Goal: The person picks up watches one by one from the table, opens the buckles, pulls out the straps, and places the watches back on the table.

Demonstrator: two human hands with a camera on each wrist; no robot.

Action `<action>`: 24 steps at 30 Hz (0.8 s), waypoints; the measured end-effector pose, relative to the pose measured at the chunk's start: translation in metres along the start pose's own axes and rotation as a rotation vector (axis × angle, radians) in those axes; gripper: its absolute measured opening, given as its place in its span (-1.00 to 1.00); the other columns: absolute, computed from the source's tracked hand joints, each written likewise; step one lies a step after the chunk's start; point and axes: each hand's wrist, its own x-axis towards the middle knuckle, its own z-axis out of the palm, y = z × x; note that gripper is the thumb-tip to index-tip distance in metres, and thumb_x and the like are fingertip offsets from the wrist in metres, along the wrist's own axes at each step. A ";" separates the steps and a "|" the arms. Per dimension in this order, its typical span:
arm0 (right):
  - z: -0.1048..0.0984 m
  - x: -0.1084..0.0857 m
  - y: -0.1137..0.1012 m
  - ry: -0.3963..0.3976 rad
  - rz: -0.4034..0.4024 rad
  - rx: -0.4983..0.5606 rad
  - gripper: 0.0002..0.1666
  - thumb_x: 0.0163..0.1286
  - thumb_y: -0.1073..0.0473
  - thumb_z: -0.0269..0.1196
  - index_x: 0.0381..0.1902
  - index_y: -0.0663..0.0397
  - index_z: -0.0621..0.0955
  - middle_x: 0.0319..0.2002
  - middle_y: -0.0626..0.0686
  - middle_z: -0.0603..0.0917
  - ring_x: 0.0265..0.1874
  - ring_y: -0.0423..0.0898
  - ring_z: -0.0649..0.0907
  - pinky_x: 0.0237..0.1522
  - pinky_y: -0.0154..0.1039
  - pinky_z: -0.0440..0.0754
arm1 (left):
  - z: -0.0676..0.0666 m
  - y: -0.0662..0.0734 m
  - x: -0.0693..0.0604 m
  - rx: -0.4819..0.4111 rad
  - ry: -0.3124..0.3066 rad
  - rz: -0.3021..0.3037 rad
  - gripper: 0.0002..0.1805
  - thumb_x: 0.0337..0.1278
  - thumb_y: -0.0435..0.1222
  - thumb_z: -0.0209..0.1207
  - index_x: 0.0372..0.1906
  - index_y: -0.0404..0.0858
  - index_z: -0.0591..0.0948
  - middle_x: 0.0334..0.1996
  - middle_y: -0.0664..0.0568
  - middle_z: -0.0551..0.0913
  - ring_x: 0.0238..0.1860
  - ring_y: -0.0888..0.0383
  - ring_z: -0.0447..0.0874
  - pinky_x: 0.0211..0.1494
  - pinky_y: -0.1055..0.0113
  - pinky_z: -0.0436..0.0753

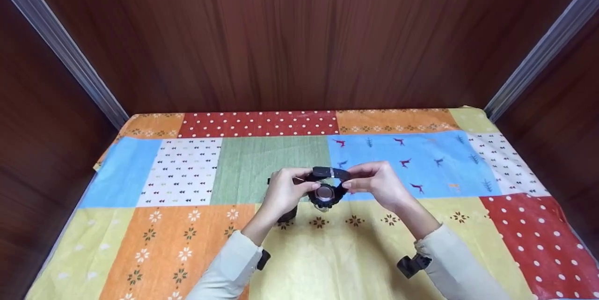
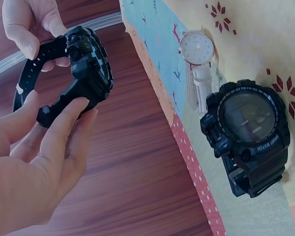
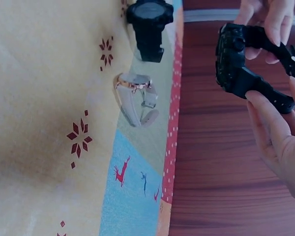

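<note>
Up above the cloth, a black digital sports watch is held between both hands, its round face toward the head camera. My left hand pinches one side of it; in the left wrist view those fingers lie along one strap half near the case. My right hand pinches the other side, with thumb and fingers on the strap in the right wrist view. The strap curves into a loop with a shiny keeper or buckle part. Whether it is fastened I cannot tell.
On the patchwork cloth lie a second black sports watch and a watch with a pale strap and rose-gold rim. In the head view the hands and held watch partly cover both. Brown wood-grain panels enclose the back and sides.
</note>
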 end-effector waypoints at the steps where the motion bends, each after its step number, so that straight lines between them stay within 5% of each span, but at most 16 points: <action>1: 0.000 0.000 0.000 0.003 -0.003 0.001 -0.63 0.03 0.46 0.31 -0.17 0.59 0.54 -0.31 0.26 0.66 -0.42 -0.01 0.68 -0.23 -0.12 0.62 | 0.000 0.000 0.000 -0.011 -0.002 -0.003 -0.67 -0.08 -0.36 0.30 -0.11 -0.33 0.65 -0.28 -0.07 0.69 -0.29 0.17 0.59 -0.19 0.32 0.56; 8: -0.001 0.000 0.000 0.015 -0.008 0.019 -0.64 0.04 0.47 0.30 -0.17 0.61 0.53 -0.33 0.27 0.66 -0.43 -0.03 0.68 -0.24 -0.09 0.61 | 0.001 0.000 0.000 -0.099 -0.017 -0.033 -0.68 -0.06 -0.43 0.28 -0.10 -0.39 0.63 -0.21 -0.15 0.66 -0.31 0.17 0.63 -0.30 0.46 0.60; 24: -0.002 0.000 0.001 0.012 0.004 0.049 -0.64 0.06 0.49 0.27 -0.16 0.65 0.51 -0.31 0.39 0.63 -0.49 -0.03 0.68 -0.24 -0.06 0.61 | 0.001 -0.001 0.000 -0.291 -0.053 -0.094 -0.67 -0.02 -0.52 0.22 -0.06 -0.50 0.57 -0.16 -0.29 0.61 -0.26 0.03 0.65 -0.28 0.36 0.62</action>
